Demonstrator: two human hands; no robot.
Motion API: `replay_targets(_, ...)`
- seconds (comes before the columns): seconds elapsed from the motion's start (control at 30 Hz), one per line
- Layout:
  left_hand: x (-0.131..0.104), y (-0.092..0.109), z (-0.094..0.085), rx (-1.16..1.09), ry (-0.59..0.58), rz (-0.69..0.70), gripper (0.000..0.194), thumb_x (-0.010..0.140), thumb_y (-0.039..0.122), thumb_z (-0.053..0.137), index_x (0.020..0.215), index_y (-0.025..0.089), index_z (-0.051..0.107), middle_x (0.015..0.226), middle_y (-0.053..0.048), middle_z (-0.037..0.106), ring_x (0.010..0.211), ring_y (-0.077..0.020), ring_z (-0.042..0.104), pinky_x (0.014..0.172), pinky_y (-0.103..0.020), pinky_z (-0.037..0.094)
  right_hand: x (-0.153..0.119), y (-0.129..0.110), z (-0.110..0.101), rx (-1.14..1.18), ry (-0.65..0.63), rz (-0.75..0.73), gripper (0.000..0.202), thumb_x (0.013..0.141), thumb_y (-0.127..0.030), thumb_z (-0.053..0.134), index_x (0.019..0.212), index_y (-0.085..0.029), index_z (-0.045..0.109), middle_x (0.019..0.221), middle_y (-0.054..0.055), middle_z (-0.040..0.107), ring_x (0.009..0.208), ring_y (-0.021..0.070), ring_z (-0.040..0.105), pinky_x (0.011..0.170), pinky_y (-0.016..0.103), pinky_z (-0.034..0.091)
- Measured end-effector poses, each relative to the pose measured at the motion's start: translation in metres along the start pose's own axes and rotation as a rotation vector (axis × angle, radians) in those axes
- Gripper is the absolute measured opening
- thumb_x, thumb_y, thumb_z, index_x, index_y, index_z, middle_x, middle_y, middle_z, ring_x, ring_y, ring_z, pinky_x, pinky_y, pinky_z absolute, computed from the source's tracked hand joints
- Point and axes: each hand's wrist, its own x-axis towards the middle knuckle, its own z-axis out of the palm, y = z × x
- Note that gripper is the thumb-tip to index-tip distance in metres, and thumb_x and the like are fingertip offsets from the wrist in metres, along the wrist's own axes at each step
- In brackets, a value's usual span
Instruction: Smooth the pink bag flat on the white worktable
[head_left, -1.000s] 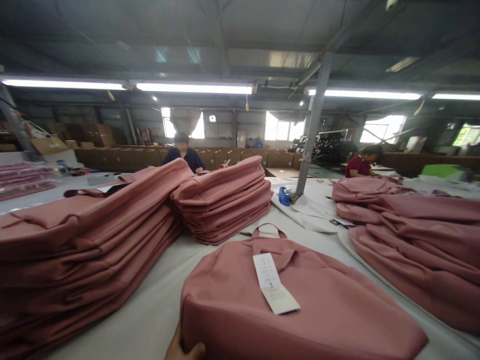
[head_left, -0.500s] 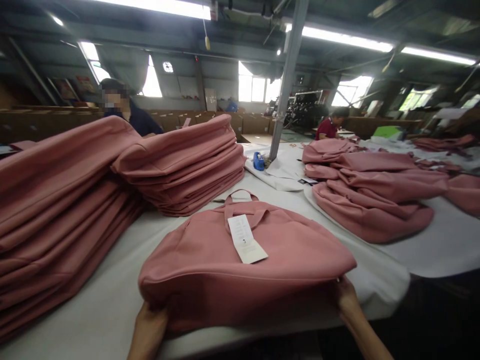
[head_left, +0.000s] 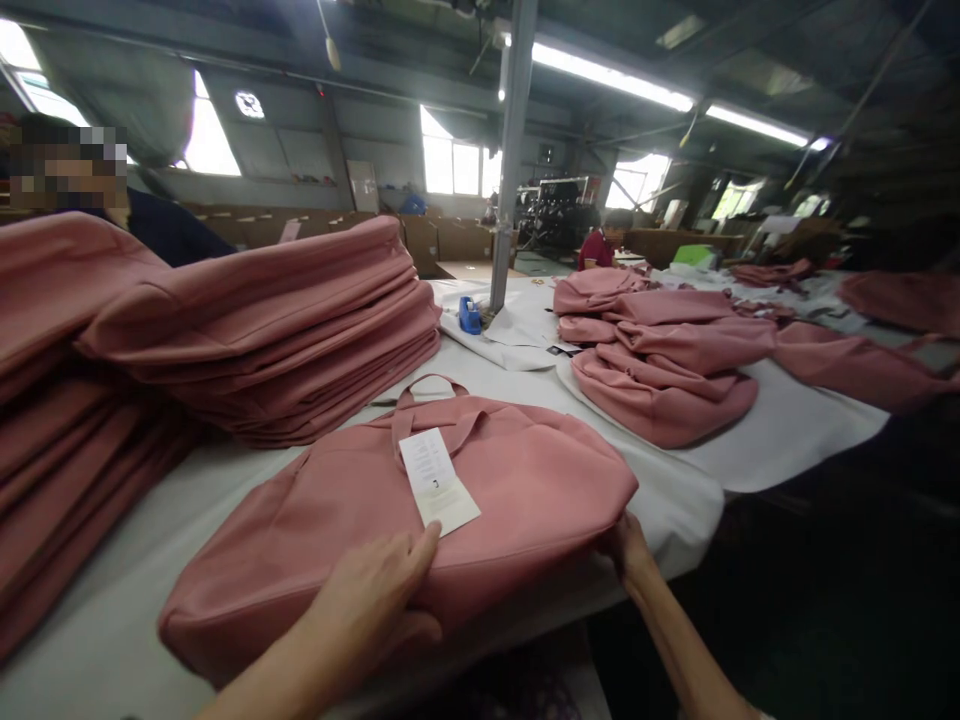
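Far left, a tall stack [head_left: 247, 330] of flat pink bags suggests much of the work is done. The bag [head_left: 420, 520] in hand lies flat near the counter [head_left: 90, 640] edge, its tag [head_left: 437, 481] face up. The left hand [head_left: 375, 595] rests open, palm down, on its near side; the right hand [head_left: 626, 545] pinches its right corner, just past the edge. Right of it a loose heap [head_left: 660, 370] looks unsorted. Bare cloth between the piles leaves sliding room.
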Motion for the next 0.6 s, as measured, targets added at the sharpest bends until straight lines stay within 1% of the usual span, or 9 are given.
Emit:
replay_targets(0.03,0.009,0.003,-0.010,0.124,-0.069,0.019,0.035,0.068,0.024,0.064,0.102,0.021,0.068,0.093,-0.014,0.073,0.088,-0.0389,0.068,0.078,-0.047,0.051,0.000,-0.003,-0.002,0.003,-0.019,-0.005,0.049,0.052,-0.062,0.070,0.062,-0.022,0.043,0.046,-0.007,0.034,0.040,0.0092,0.029,0.036,0.025,0.025)
replay_targets(0.07,0.016,0.002,-0.020,0.214,-0.092,0.036,0.023,0.074,0.021,0.056,0.094,0.020,0.067,0.085,-0.012,0.073,0.081,-0.0365,0.069,0.070,-0.043,0.050,0.001,-0.006,-0.005,-0.001,-0.030,-0.009,0.051,0.053,-0.064,0.070,0.064,-0.022,0.043,0.046,-0.008,0.034,0.040,0.0084,0.027,0.036,0.024,0.023)
replay_targets(0.1,0.021,-0.003,-0.027,0.276,-0.072,0.046,0.018,0.078,0.018,0.050,0.087,0.021,0.065,0.081,-0.011,0.073,0.077,-0.0349,0.069,0.066,-0.039,0.048,0.002,-0.009,-0.007,-0.012,-0.035,-0.014,0.052,0.054,-0.065,0.071,0.067,-0.022,0.044,0.047,-0.008,0.035,0.039,0.0084,0.028,0.037,0.024,0.022)
replay_targets(0.17,0.027,-0.020,-0.034,0.342,0.050,0.043,0.019,0.082,0.014,0.044,0.084,0.022,0.062,0.081,-0.008,0.072,0.078,-0.0325,0.069,0.063,-0.036,0.044,0.006,-0.012,-0.012,-0.061,-0.034,-0.032,0.053,0.058,-0.066,0.071,0.072,-0.021,0.048,0.047,-0.007,0.040,0.038,0.0098,0.031,0.037,0.025,0.024)
replay_targets(0.2,0.030,-0.029,-0.032,0.348,0.121,0.025,0.018,0.084,0.014,0.045,0.086,0.023,0.061,0.082,-0.006,0.072,0.080,-0.0314,0.069,0.062,-0.034,0.042,0.009,-0.012,-0.014,-0.098,-0.034,-0.043,0.053,0.059,-0.066,0.072,0.074,-0.020,0.049,0.046,-0.006,0.042,0.039,0.0109,0.034,0.038,0.025,0.025)
replay_targets(0.3,0.041,-0.052,-0.004,0.341,0.258,-0.040,0.013,0.089,0.021,0.047,0.090,0.024,0.060,0.086,-0.003,0.070,0.080,-0.0286,0.068,0.058,-0.032,0.038,0.019,-0.004,-0.014,-0.248,-0.030,-0.072,0.053,0.058,-0.068,0.070,0.069,-0.020,0.051,0.044,-0.004,0.042,0.040,0.0134,0.037,0.040,0.027,0.026)
replay_targets(0.43,0.062,-0.061,0.043,0.315,0.287,-0.056,0.019,0.096,0.037,0.047,0.089,0.022,0.057,0.082,-0.004,0.068,0.076,-0.0282,0.067,0.053,-0.031,0.035,0.031,0.017,-0.009,-0.475,0.031,-0.113,0.056,0.048,-0.075,0.064,0.060,-0.022,0.051,0.048,0.001,0.047,0.050,0.0189,0.042,0.048,0.032,0.031)
replay_targets(0.5,0.069,-0.061,0.054,0.299,0.306,-0.049,0.030,0.095,0.049,0.046,0.088,0.021,0.056,0.081,-0.004,0.068,0.076,-0.0290,0.067,0.054,-0.031,0.036,0.034,0.025,-0.009,-0.558,0.044,-0.141,0.056,0.051,-0.077,0.059,0.062,-0.022,0.052,0.050,0.003,0.050,0.053,0.0217,0.045,0.053,0.034,0.034)
replay_targets(0.6,0.068,-0.060,0.054,0.301,0.314,-0.031,0.033,0.097,0.049,0.042,0.087,0.021,0.056,0.081,-0.004,0.067,0.076,-0.0283,0.067,0.057,-0.032,0.039,0.031,0.027,-0.013,-0.628,0.013,-0.159,0.060,0.059,-0.079,0.053,0.072,-0.020,0.057,0.053,0.005,0.054,0.054,0.0260,0.050,0.055,0.038,0.039)
